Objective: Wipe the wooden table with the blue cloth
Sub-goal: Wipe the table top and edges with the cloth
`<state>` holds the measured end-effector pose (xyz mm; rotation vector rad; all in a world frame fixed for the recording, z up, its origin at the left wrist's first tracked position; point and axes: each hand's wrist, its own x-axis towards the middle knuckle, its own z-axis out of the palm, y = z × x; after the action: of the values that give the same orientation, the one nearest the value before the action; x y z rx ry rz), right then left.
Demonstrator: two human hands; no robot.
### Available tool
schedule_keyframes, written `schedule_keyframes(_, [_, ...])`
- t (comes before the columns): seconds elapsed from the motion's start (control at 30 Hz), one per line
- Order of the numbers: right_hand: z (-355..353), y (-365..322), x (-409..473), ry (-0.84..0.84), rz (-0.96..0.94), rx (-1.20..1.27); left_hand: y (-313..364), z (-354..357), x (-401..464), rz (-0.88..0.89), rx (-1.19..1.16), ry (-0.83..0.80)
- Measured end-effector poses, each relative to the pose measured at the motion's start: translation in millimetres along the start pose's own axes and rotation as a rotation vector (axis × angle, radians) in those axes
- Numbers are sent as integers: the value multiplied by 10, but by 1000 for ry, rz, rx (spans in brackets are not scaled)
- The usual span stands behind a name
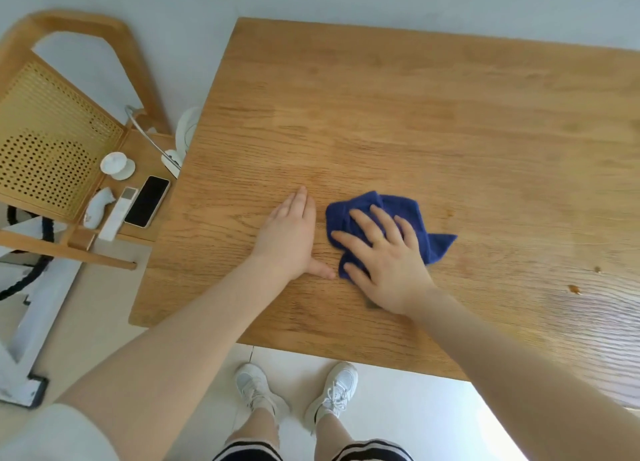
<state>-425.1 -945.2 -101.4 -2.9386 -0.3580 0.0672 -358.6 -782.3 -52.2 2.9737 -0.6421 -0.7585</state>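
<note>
Both hands lie flat on my table (415,121): right hand (384,263) presses blue cloth (408,218), left hand (291,235) just beside it, fingers straight.

Head camera looks steeply down, close above table (415,114).

The bench (433,114) has lots of bare wood to the far side and right. Two small brown crumbs (575,289) lie near the right edge.
</note>
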Motion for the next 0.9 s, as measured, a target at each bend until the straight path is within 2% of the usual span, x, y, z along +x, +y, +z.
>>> schedule_keyframes(0.07, [-23,92,-15,-17,-91,-9,-1,1,-4,-3,1,6])
schedule_keyframes(0.13, [-48,213,151,-1,-76,-42,0,0,2,3,10,6])
schedule_keyframes(0.2, [-110,341,449,23,96,-20,16,-10,6,-3,28,-5])
schedule_keyframes(0.27, [-162,438,731,-24,276,16,24,-22,6,-10,43,-18])
schedule_keyframes(0.33, [-172,456,823,-34,355,26,30,-33,1,-5,52,-28])
schedule_keyframes(0.53, [-13,23,54,48,233,-8,87,-134,63,26,96,-51])
schedule_keyframes(0.67, [-21,158,-30,8,139,-11,119,-266,176,32,101,-55])
schedule_keyframes(0.73, [-83,361,169,17,240,-2,99,-296,233,41,39,-72])
schedule_keyframes(0.83, [-211,688,542,-12,497,53,98,-298,301,147,17,-31])
schedule_keyframes(0.9, [-267,793,660,-21,570,59,137,-314,351,216,33,9])
